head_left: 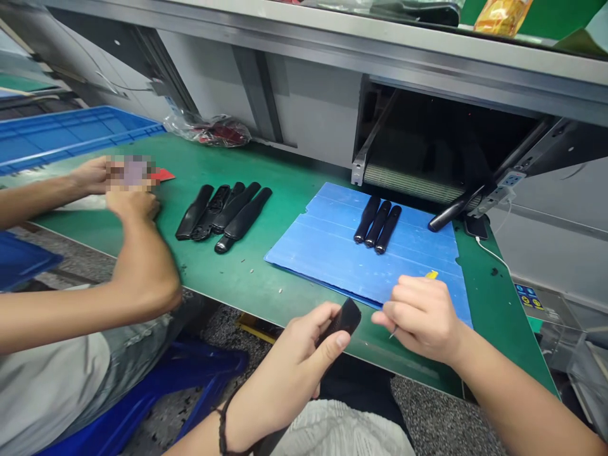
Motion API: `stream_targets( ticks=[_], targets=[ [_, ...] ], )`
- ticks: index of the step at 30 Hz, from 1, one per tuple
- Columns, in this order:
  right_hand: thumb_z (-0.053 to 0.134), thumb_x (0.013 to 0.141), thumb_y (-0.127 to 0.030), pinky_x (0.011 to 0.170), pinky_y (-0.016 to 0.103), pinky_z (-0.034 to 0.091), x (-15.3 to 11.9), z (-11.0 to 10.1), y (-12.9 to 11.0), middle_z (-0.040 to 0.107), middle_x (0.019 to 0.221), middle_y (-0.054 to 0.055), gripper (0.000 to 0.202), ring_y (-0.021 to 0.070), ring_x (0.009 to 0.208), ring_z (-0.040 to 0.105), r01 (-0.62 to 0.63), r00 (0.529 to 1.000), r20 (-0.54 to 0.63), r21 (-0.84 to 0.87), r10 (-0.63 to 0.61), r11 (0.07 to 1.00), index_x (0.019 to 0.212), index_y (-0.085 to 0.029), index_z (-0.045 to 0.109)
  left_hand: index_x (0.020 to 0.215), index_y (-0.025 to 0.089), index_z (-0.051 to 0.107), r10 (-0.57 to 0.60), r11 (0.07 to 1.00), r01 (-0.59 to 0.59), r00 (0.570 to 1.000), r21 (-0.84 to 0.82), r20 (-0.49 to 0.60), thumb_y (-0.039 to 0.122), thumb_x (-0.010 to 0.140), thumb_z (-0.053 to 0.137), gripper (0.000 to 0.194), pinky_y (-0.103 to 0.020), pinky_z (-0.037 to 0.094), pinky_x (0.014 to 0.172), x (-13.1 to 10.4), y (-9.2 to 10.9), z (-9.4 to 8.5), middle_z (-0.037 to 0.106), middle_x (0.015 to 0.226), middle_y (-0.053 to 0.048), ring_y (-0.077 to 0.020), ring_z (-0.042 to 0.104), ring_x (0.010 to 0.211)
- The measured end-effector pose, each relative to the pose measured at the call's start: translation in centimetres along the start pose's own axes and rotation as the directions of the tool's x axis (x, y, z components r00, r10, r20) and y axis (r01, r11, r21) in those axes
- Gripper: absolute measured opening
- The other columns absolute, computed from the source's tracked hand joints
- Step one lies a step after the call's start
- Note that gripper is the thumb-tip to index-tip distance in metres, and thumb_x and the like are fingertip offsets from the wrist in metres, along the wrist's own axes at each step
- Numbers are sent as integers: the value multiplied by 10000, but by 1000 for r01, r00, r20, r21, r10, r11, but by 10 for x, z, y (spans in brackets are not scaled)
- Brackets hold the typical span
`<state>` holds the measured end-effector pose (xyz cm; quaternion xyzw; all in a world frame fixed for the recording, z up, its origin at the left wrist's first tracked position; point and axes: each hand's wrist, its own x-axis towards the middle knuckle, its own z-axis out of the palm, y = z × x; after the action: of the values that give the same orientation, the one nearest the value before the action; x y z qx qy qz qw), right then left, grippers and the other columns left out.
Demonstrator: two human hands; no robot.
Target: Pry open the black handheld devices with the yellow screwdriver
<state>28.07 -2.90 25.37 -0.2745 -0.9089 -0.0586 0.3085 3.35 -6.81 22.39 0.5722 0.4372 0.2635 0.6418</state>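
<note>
Black handle (352, 315) slants toward the blue board (318, 247), wrapped in the left hand (304, 361); right hand (424, 316), over the board's near edge, pinches a thin tool (431, 275).

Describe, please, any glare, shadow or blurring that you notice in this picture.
In the head view: small highlights on the three black pieces; deep shadow in the opening beneath the shelf; mosaic blocks hide something at the co-worker's hands.

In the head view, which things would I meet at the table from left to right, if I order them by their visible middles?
Blue tray, co-worker's hands, red piece, cluster of black pieces, left hand, the black piece it holds, three slim black pieces, right hand, dark device.
</note>
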Motion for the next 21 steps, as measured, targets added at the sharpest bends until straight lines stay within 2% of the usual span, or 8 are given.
stream_targets(
  ticks=[2, 3, 5, 7, 9, 13, 17, 21],
  targets=[
    [626, 1000, -189, 599, 302, 241, -2, -4, 4, 478, 688, -8, 64, 128, 644, 363, -58, 998, 9, 40, 57, 998, 940, -170, 617, 1012, 188, 511, 8, 996, -4, 999, 92, -44, 657, 1006, 492, 469, -198, 411, 421, 1, 2, -4, 465, 787, 32, -55, 433, 465],
    [624, 1012, -238, 601, 302, 250, -2, -6, 5, 495, 705, -3, 80, 131, 651, 377, -79, 997, 18, 42, 78, 996, 990, -161, 622, 1003, 187, 515, 22, 990, -14, 998, 141, -54, 645, 1014, 483, 459, -198, 415, 434, 1, 3, -5, 479, 794, 24, -60, 442, 486],
    [583, 1042, -446, 603, 310, 250, 2, -8, 4, 497, 723, 14, 310, 145, 669, 372, -82, 996, 44, -13, 83, 997, 976, -147, 630, 979, 186, 524, 55, 975, -43, 997, 216, -53, 624, 1023, 476, 444, -197, 410, 456, 1, 4, -4, 494, 796, 15, -72, 447, 532],
    [473, 1039, -649, 602, 320, 235, 9, -7, 1, 469, 719, 26, 549, 157, 676, 333, -50, 995, 76, -102, 58, 994, 861, -152, 625, 971, 189, 525, 73, 966, -61, 997, 250, -38, 618, 1029, 469, 437, -198, 395, 470, 1, 4, -2, 479, 773, 19, -80, 436, 557],
    [379, 1039, -714, 603, 330, 219, 14, -5, -2, 446, 714, 28, 652, 161, 679, 306, -15, 994, 108, -163, 33, 987, 777, -161, 605, 959, 191, 512, 72, 964, -63, 997, 260, -27, 619, 1032, 466, 436, -202, 377, 475, 0, 3, 2, 445, 744, 30, -82, 418, 555],
    [359, 1046, -705, 605, 340, 194, 19, 1, -1, 427, 704, 24, 657, 166, 688, 299, 17, 993, 121, -201, 8, 979, 710, -173, 546, 946, 190, 499, 65, 969, -62, 998, 241, -4, 631, 1027, 464, 450, -205, 349, 468, -1, 2, 4, 421, 732, 35, -81, 402, 547],
    [489, 1019, -675, 599, 339, 166, 15, 6, 0, 383, 660, 12, 611, 166, 672, 272, 70, 996, 70, -266, -53, 961, 658, -182, 483, 1000, 184, 522, 31, 985, -27, 999, 172, -16, 629, 1015, 490, 447, -209, 356, 446, 1, 0, 5, 438, 760, 36, -70, 406, 505],
    [586, 1023, -541, 590, 331, 174, 5, 3, 2, 348, 622, 2, 564, 151, 639, 260, 111, 994, 45, -223, -104, 968, 619, -180, 428, 1054, 191, 550, -30, 993, 29, 999, 114, 9, 650, 1014, 466, 468, -221, 380, 435, 5, -2, 5, 475, 774, 33, -75, 411, 477]
  ],
)
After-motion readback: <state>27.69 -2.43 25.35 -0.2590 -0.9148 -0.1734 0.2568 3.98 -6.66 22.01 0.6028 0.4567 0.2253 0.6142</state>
